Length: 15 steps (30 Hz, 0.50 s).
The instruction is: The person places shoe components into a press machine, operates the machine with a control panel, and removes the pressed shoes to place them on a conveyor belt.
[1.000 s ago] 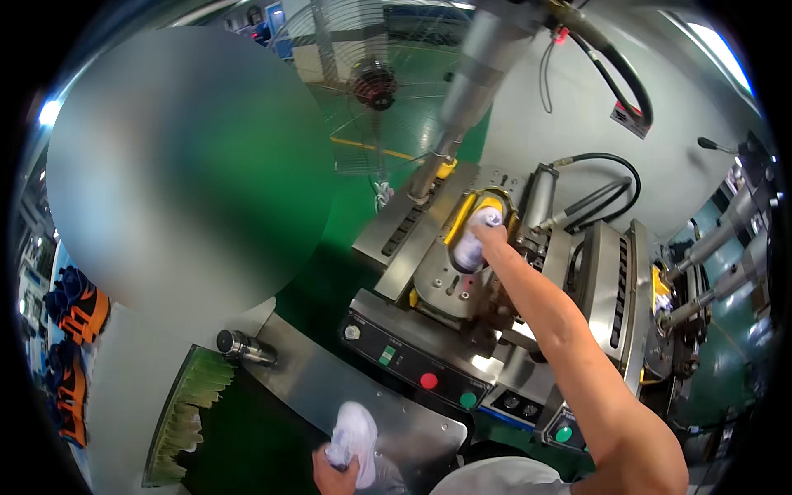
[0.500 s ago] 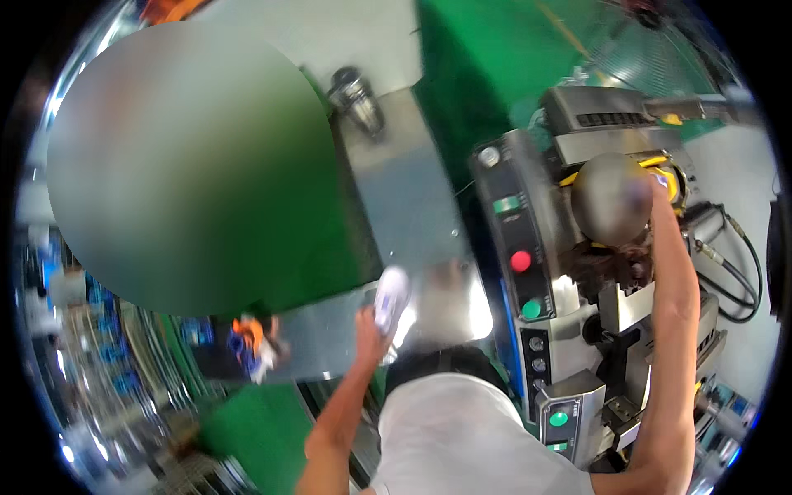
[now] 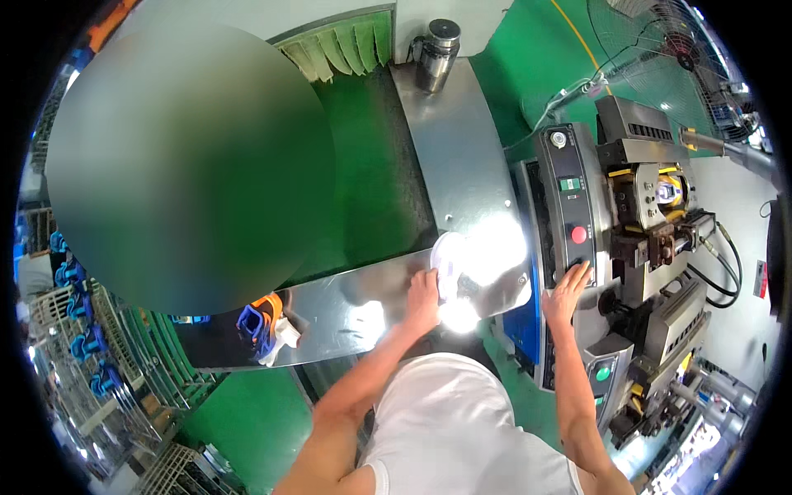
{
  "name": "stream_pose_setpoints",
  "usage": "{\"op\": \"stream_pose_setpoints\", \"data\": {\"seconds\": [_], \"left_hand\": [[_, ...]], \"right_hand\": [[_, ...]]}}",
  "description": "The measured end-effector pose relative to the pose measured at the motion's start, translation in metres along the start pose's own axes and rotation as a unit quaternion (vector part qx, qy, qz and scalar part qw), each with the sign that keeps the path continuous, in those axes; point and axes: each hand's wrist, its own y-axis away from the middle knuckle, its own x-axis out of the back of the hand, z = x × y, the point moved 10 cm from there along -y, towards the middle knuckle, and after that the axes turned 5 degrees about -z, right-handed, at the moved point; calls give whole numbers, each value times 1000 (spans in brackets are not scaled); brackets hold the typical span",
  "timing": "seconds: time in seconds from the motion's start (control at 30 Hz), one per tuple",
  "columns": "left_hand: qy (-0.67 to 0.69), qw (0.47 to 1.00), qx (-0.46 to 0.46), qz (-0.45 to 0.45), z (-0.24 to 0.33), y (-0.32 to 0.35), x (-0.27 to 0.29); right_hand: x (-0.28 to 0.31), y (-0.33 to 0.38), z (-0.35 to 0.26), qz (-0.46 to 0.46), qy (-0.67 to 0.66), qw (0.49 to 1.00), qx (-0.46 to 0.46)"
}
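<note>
My left hand [image 3: 424, 297] is closed around the near end of a pale, foot-shaped piece [image 3: 446, 257] that looks like a shoe last, held over the steel bench top; glare washes out part of it. My right hand [image 3: 568, 294] lies with fingers stretched out on the lower end of the machine's black control panel [image 3: 575, 206], below a red button [image 3: 579, 235], and covers the spot where a green button was visible. Inside the press-like machine [image 3: 642, 198], a whitish and purple piece [image 3: 667, 191] sits within a yellow-edged holder.
A blue and orange shoe upper [image 3: 261, 324] with a white part lies on the bench [image 3: 330, 309] at the left. Beyond stands a steel flask [image 3: 438, 54]. Wire racks [image 3: 136, 363] with blue pieces fill the far left; a floor fan [image 3: 672, 54] is at the back right.
My right hand has come out of the machine's work area and down onto the control panel. The left hand still holds the pale piece over the bench. The view has shifted.
</note>
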Motion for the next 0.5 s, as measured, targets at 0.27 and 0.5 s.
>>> {"op": "stream_pose_setpoints", "data": {"seconds": [0.27, 0.5], "left_hand": [[150, 980, -36, -121, -75, -7, 66], [225, 970, 34, -90, -115, -9, 60]], "right_hand": [[67, 36, -158, -252, -468, 842, -97], [-14, 68, -264, -76, -452, 881, -116]]}}
